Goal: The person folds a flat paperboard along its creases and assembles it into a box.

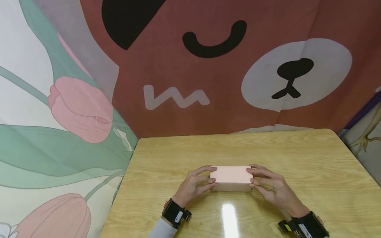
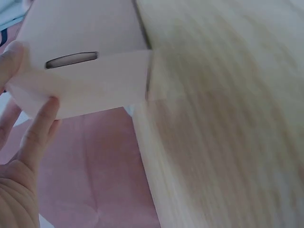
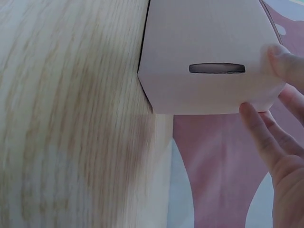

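A small pale pink cardboard box point(image 1: 232, 175) sits closed on the table between both hands. My left hand point(image 1: 197, 183) grips its left end, fingertips on the top edge and thumb low near the front corner. At the opposite end, my right hand point(image 1: 272, 186) holds the box in much the same way. The left wrist view shows a narrow slot point(image 2: 71, 60) along a fold of the box, close to the left fingers. A similar slot point(image 3: 217, 68) appears in the right wrist view, beside the right thumb and fingers.
The light wood table point(image 1: 166, 155) has rounded far corners, and a bright reflection lies on it in front of the box. Behind it hangs a brown cloth point(image 1: 220, 122) printed with a bear face. A flower-printed cloth point(image 1: 68, 158) hangs along the left side.
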Demonstrator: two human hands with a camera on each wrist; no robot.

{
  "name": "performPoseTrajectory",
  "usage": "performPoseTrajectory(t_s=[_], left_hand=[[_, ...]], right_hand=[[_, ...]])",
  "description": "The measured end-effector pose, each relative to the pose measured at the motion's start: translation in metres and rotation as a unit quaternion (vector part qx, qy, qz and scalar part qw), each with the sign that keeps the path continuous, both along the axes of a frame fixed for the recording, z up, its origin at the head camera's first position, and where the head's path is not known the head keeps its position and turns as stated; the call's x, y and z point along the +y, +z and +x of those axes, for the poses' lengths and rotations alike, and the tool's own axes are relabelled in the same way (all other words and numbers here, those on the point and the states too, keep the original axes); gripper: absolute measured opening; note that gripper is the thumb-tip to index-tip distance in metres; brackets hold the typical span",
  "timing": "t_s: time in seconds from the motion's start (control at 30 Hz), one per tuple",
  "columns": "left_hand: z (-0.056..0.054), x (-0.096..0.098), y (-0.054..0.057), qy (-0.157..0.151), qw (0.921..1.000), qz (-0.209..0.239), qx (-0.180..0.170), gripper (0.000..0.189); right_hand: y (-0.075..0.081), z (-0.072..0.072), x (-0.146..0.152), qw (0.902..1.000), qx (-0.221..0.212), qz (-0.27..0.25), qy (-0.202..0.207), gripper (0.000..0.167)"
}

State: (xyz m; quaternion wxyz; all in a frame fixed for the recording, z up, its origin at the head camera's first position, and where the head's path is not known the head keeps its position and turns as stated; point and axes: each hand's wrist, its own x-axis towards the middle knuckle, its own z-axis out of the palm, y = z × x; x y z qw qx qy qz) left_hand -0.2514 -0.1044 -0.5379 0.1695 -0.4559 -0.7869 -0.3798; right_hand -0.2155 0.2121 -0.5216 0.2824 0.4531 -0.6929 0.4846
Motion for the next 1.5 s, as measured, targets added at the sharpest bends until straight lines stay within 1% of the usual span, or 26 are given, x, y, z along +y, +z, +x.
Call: performPoseTrajectory(t_s=[0.13,0.2,0.3,0.37,0.43,0.47,0.5,0.53,0.57,0.6,0.67,0.73,0.8,0.83,0.87,0.9,0.97,1.0,1.03,1.1,1.17,1.27,1.33,1.4,1.43,1.5], left_hand=[[-0.001,0.0,0.0,0.003,1.0,-0.005,0.008,0.009],[-0.002,0.0,-0.002,0.003,1.0,0.002,0.008,0.008],[0.0,-0.001,-0.006,-0.002,0.9994,0.033,-0.009,0.006],[0.001,0.0,-0.01,-0.003,0.9983,0.055,-0.022,0.006],[0.003,0.001,-0.012,0.005,0.9959,0.074,-0.052,0.006],[0.004,0.002,-0.013,0.013,0.9939,0.081,-0.073,0.005],[0.006,0.003,-0.013,0.023,0.9905,0.087,-0.104,0.002],[0.007,0.004,-0.012,0.036,0.9853,0.093,-0.139,0.004],[0.009,0.005,-0.012,0.048,0.9785,0.099,-0.175,0.01],[0.011,0.005,-0.011,0.059,0.9688,0.105,-0.217,0.018],[0.014,0.005,-0.009,0.081,0.9452,0.105,-0.299,0.037],[0.017,0.004,-0.005,0.112,0.921,0.083,-0.364,0.054],[0.02,0.004,-0.001,0.146,0.8972,0.047,-0.414,0.067],[0.022,0.004,0.001,0.162,0.8885,0.024,-0.428,0.073],[0.023,0.004,0.003,0.176,0.8813,0.002,-0.439,0.077],[0.025,0.005,0.006,0.182,0.8769,-0.012,-0.445,0.078],[0.026,0.007,0.01,0.183,0.8752,-0.033,-0.447,0.078],[0.027,0.008,0.011,0.179,0.8772,-0.039,-0.444,0.077],[0.028,0.008,0.013,0.175,0.8799,-0.038,-0.44,0.075],[0.028,0.009,0.015,0.168,0.8848,-0.023,-0.434,0.071],[0.026,0.008,0.016,0.166,0.8841,0.007,-0.437,0.07],[0.023,0.008,0.015,0.149,0.882,0.07,-0.442,0.068],[0.022,0.008,0.013,0.136,0.8771,0.102,-0.449,0.067],[0.021,0.009,0.011,0.13,0.8724,0.121,-0.455,0.068],[0.022,0.01,0.01,0.129,0.8696,0.127,-0.459,0.068],[0.023,0.011,0.008,0.126,0.8619,0.138,-0.471,0.07]], right_hand=[[0.001,-0.003,0.0,0.9997,0.022,-0.002,-0.003,0.01],[0.001,-0.003,-0.002,0.9997,0.023,-0.007,-0.004,0.01],[-0.002,-0.002,-0.007,0.9998,-0.006,-0.014,-0.013,0.02],[-0.007,-0.001,-0.009,0.9986,-0.042,-0.024,-0.02,0.029],[-0.014,0.001,-0.01,0.9952,-0.084,-0.034,-0.036,0.035],[-0.018,0.001,-0.009,0.9925,-0.106,-0.039,-0.046,0.036],[-0.022,0.002,-0.009,0.9895,-0.126,-0.045,-0.055,0.037],[-0.025,0.002,-0.008,0.9859,-0.147,-0.048,-0.064,0.036],[-0.027,0.003,-0.007,0.9815,-0.171,-0.049,-0.072,0.035],[-0.028,0.003,-0.006,0.9772,-0.191,-0.049,-0.078,0.034],[-0.029,0.005,-0.005,0.9642,-0.246,-0.039,-0.091,0.037],[-0.026,0.007,-0.004,0.9456,-0.304,-0.013,-0.116,0.042],[-0.022,0.009,-0.003,0.9207,-0.364,0.024,-0.139,0.05],[-0.02,0.01,-0.002,0.9055,-0.394,0.045,-0.15,0.053],[-0.018,0.011,-0.002,0.8925,-0.418,0.067,-0.156,0.054],[-0.016,0.011,-0.002,0.8794,-0.444,0.077,-0.153,0.055],[-0.014,0.012,-0.003,0.8595,-0.482,0.09,-0.146,0.059],[-0.013,0.013,-0.003,0.854,-0.492,0.092,-0.143,0.059],[-0.013,0.013,-0.004,0.8531,-0.494,0.091,-0.141,0.059],[-0.012,0.013,-0.005,0.8591,-0.486,0.079,-0.139,0.056],[-0.012,0.013,-0.005,0.8734,-0.46,0.069,-0.144,0.053],[-0.015,0.012,-0.005,0.8929,-0.43,0.038,-0.127,0.05],[-0.017,0.012,-0.006,0.901,-0.419,0.016,-0.11,0.047],[-0.02,0.013,-0.007,0.9076,-0.409,-0.005,-0.096,0.044],[-0.022,0.014,-0.007,0.9116,-0.4,-0.011,-0.093,0.041],[-0.025,0.016,-0.01,0.9154,-0.39,-0.021,-0.098,0.038]])
